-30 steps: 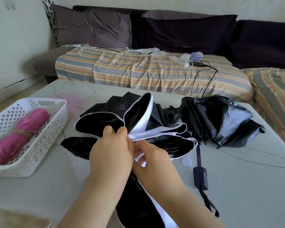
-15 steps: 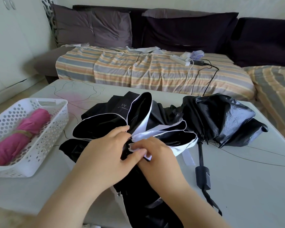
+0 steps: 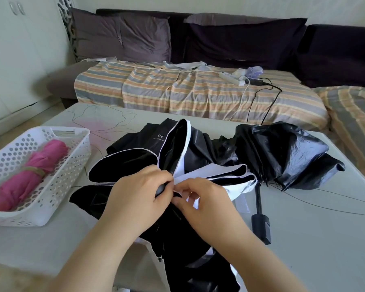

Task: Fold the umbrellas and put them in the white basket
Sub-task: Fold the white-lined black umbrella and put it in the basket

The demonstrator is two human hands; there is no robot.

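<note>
On the surface, a black-and-white umbrella lies half-pleated beneath both hands; a black umbrella waits beyond the right hand. Left of the left hand, the white basket holds a folded pink umbrella. Both hands pinch canopy panels.

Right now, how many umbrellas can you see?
3. A folded pink umbrella lies in the white basket; a black-and-white umbrella is pinched by both hands at table centre; an all-black umbrella lies unfolded to its right. None looks hidden.
</note>
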